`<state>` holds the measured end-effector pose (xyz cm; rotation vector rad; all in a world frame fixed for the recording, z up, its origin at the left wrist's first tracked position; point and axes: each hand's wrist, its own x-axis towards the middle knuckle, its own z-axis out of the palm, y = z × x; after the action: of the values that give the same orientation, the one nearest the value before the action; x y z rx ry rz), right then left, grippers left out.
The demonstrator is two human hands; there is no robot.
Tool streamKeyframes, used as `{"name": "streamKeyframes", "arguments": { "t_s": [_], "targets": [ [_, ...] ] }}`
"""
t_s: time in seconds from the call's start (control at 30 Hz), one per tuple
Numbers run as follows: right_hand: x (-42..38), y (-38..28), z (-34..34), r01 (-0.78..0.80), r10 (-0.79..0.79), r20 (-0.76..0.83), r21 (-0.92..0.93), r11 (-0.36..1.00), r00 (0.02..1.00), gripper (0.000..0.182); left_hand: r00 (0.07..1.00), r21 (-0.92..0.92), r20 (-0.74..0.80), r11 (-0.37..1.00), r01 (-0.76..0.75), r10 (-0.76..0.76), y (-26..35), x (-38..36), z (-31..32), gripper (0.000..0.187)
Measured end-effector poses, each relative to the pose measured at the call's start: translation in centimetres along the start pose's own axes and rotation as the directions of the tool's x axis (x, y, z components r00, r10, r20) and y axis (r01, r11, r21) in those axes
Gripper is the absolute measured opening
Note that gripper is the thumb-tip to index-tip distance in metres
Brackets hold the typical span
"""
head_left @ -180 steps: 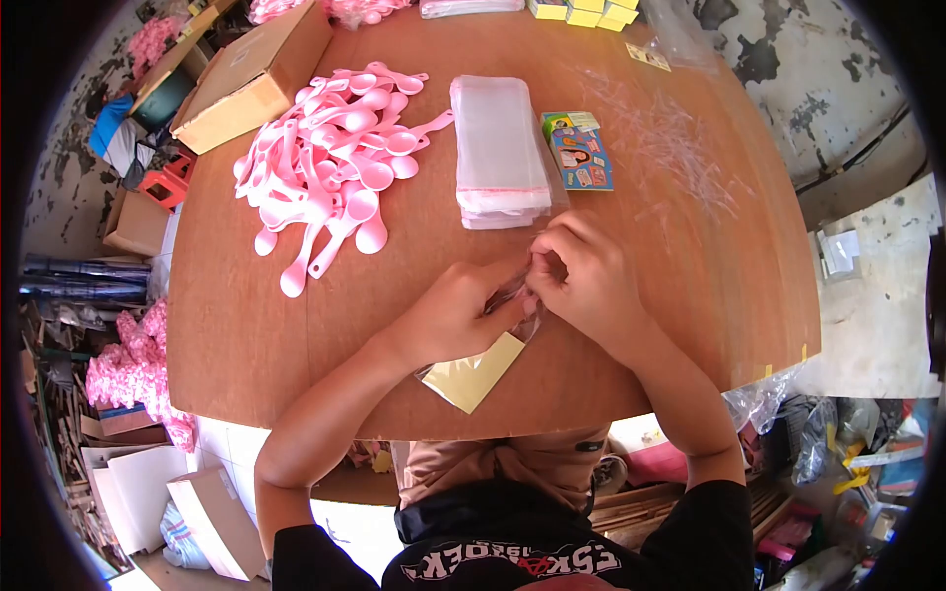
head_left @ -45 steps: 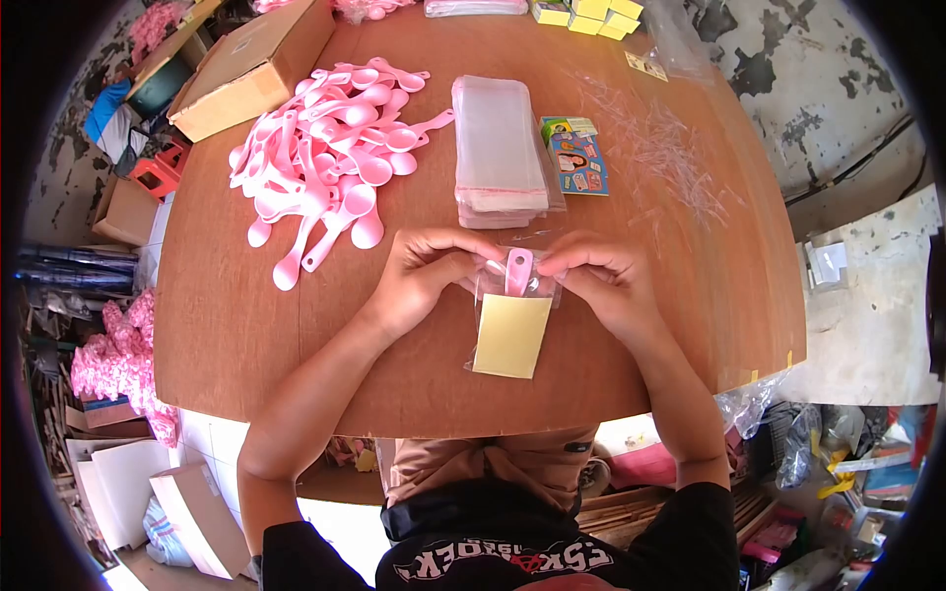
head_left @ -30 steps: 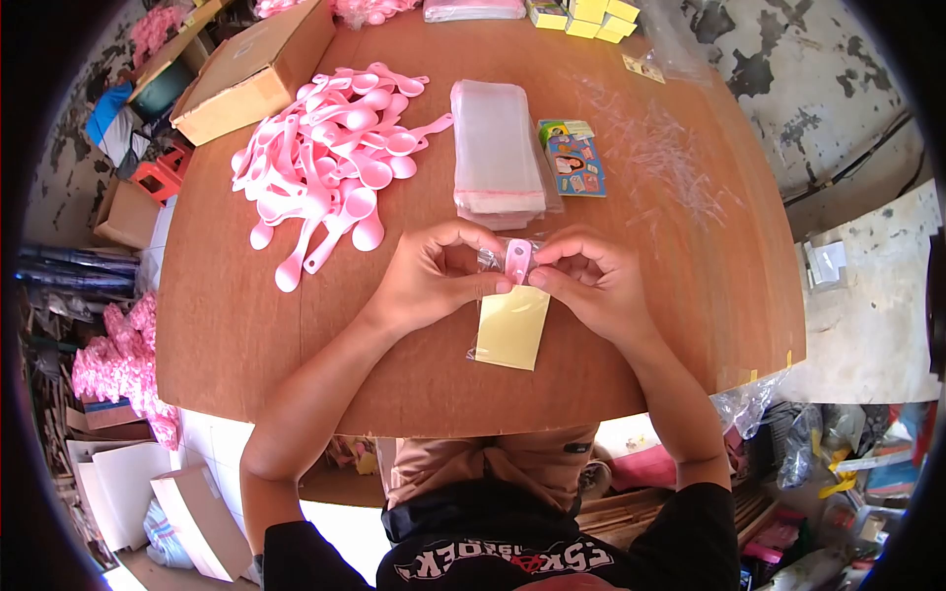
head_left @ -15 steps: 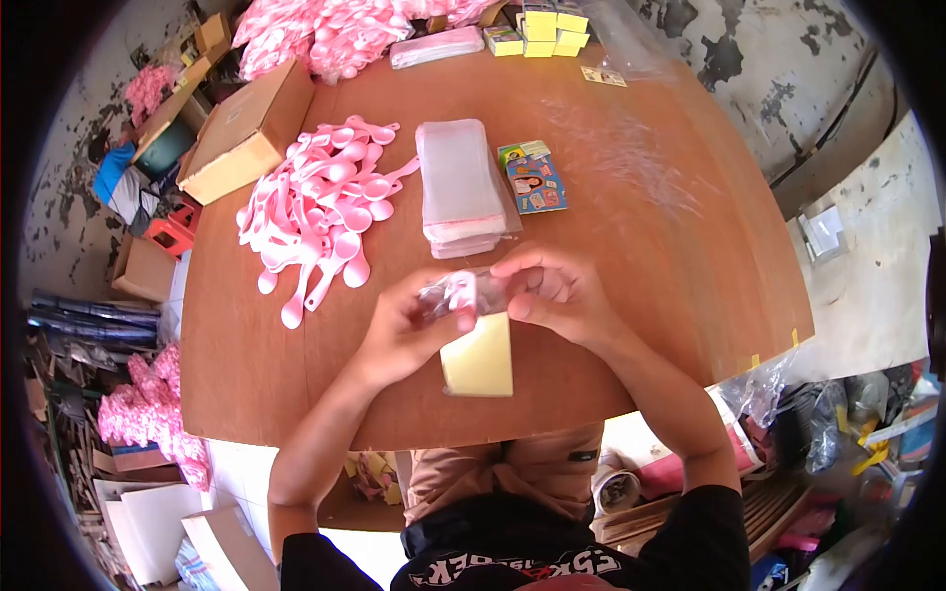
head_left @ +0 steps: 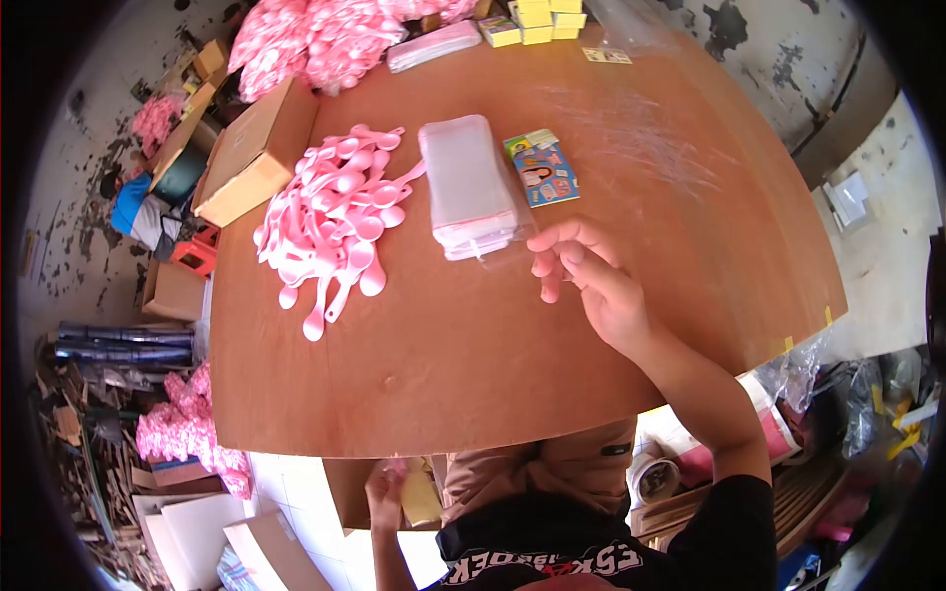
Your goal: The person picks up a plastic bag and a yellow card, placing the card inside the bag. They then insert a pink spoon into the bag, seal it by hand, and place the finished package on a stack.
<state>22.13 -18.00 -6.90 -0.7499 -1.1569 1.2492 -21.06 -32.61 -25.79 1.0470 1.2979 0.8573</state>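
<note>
My left hand (head_left: 384, 495) is down past the table's front edge, closed on a clear plastic packet (head_left: 422, 500) with a yellow card and something pink at its top. It is over a cardboard box (head_left: 352, 492) beside my legs. Over the table, my right hand (head_left: 599, 286) has its fingers loosely bent and apart. Its index fingertip is right at the loose clear edge of the top bag on a stack of plastic bags (head_left: 471, 177). A small pile of printed cards (head_left: 544, 172) lies just beyond that hand. Left of the bags is a heap of pink plastic spoons (head_left: 335, 207).
A cardboard carton (head_left: 251, 148) stands at the table's left edge. At the back are bagged pink spoons (head_left: 315, 44), another bundle of bags (head_left: 434, 47) and stacked yellow card blocks (head_left: 537, 22). Loose clear film (head_left: 641, 148) lies on the right part of the table (head_left: 690, 266).
My left hand has carried the packet from the table's middle down to the box below the front edge. My right hand has let go of it and moved forward to the bag stack.
</note>
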Motion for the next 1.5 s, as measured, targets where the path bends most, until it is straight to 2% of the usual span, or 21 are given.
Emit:
{"name": "streamKeyframes", "arguments": {
  "t_s": [0.03, 0.07, 0.1, 0.17, 0.2, 0.23, 0.3, 0.33, 0.4, 0.43, 0.5, 0.6, 0.63, 0.67, 0.73, 0.83, 1.0, 1.17, 1.23, 1.3, 1.5],
  "targets": [
    [0.0, 0.0, 0.3, -0.013, 0.013, 0.01, -0.025, 1.0, 1.0, 0.03, 0.973, 0.25, -0.164, 0.961, -0.116, 0.161, -0.6, 0.1, -0.7, 0.043],
    [-0.1, 0.1, 0.6, -0.014, 0.015, 0.027, -0.024, 1.0, 1.0, 0.03, 0.958, 0.512, -0.282, 0.853, 0.1, 0.056, -1.0, -1.2, -1.5, 0.062],
    [-0.2, 0.2, 1.0, 0.027, -0.027, 0.004, -0.193, 0.981, 1.0, 0.024, 0.954, 0.504, -0.295, 0.858, 0.102, 0.059, -1.1, -1.4, -1.5, 0.062],
    [0.1, 0.3, 1.9, 0.068, -0.073, -0.001, -0.359, 0.931, 0.997, 0.019, 0.907, 0.952, -0.198, 0.292, 0.088, 0.372, -1.3, -1.7, -1.6, 0.073],
    [0.3, 0.5, 2.3, 0.174, -0.203, 0.004, -0.531, 0.829, 0.979, 0.02, 0.963, 0.829, -0.152, 0.56, 0.001, 0.225, -0.6, -1.2, -1.8, 0.068],
    [0.5, 0.7, 2.6, 0.263, -0.329, 0.035, -0.68, 0.684, 0.944, 0.023, 0.96, 0.823, -0.162, 0.569, 0.005, 0.227, 0.8, -0.8, -1.1, 0.068],
    [1.3, 1.3, 2.8, 0.321, -0.385, 0.082, -0.722, 0.613, 0.919, 0.026, 0.915, 0.47, 0.354, 0.883, 0.006, -0.195, 4.5, -0.2, 0.7, 0.064],
    [1.8, 1.6, 2.8, 0.367, -0.442, 0.116, -0.758, 0.539, 0.89, 0.029, 0.917, 0.466, 0.35, 0.885, 0.005, -0.19, 7.4, -0.1, 2.2, 0.064],
    [2.6, 2.0, 2.7, 0.37, -0.448, 0.15, -0.809, 0.457, 0.881, 0.032, 0.687, 0.21, 0.722, 0.918, -0.338, 0.088, 14.3, -0.2, 5.9, 0.054],
    [2.9, 2.2, 2.5, 0.365, -0.449, 0.18, -0.854, 0.37, 0.875, 0.034, 0.684, 0.206, 0.724, 0.918, -0.338, 0.09, 17.1, -0.2, 6.9, 0.054],
    [3.4, 3.1, 1.5, 0.377, -0.47, 0.211, -0.879, 0.293, 0.857, 0.034, 0.401, -0.015, 0.825, 0.725, -0.689, 0.398, 21.6, 0.6, 8.7, 0.044],
    [3.3, 3.7, 0.0, 0.392, -0.524, 0.257, -0.906, 0.163, 0.812, 0.032, 0.255, -0.132, 0.795, 0.568, -0.812, 0.55, 25.5, 3.2, 11.1, 0.034],
    [3.2, 3.8, -0.3, 0.396, -0.558, 0.275, -0.912, 0.107, 0.783, 0.029, 0.29, -0.053, 0.777, 0.516, -0.855, 0.559, 26.5, 4.4, 11.7, 0.032],
    [2.9, 3.7, -0.3, 0.394, -0.555, 0.273, -0.913, 0.108, 0.786, 0.029, 0.322, 0.029, 0.757, 0.464, -0.886, 0.568, 27.3, 5.6, 12.4, 0.029],
    [2.3, 3.4, -0.4, 0.216, -0.483, -0.011, -0.885, 0.413, 0.875, 0.022, 0.441, 0.118, 0.648, 0.49, -0.863, 0.62, 27.1, 9.0, 13.5, 0.024],
    [2.3, 4.0, -1.4, 0.054, -0.396, -0.154, -0.883, 0.466, 0.905, 0.017, 0.519, -0.099, 0.366, 0.587, -0.804, 0.772, 25.3, 16.1, 16.0, 0.019],
    [3.2, 4.1, -2.1, -0.025, -0.237, -0.243, -0.745, 0.667, 0.941, 0.019, 0.599, -0.091, 0.147, 0.614, -0.784, 0.787, 23.0, 20.4, 17.7, 0.018],
    [2.9, 4.9, -2.8, 0.031, -0.127, -0.105, -0.642, 0.766, 0.986, 0.014, 0.488, 0.041, 0.309, 0.501, -0.864, 0.816, 22.6, 20.3, 16.4, 0.024],
    [2.7, 3.8, -2.2, -0.084, 0.015, -0.145, -0.48, 0.873, 0.989, 0.01, 0.471, 0.074, 0.337, 0.475, -0.877, 0.816, 22.5, 20.5, 16.5, 0.027],
    [2.7, 2.5, -1.7, -0.187, 0.132, -0.175, -0.351, 0.917, 0.976, 0.01, 0.279, 0.117, 0.319, 0.254, -0.96, 0.906, 22.4, 21.1, 16.8, 0.039],
    [2.3, 3.0, -2.7, -0.294, 0.29, -0.051, -0.077, 0.953, 0.956, 0.013, 0.204, 0.242, 0.346, 0.123, -0.963, 0.916, 23.1, 20.7, 17.2, 0.06]
  ]
}}
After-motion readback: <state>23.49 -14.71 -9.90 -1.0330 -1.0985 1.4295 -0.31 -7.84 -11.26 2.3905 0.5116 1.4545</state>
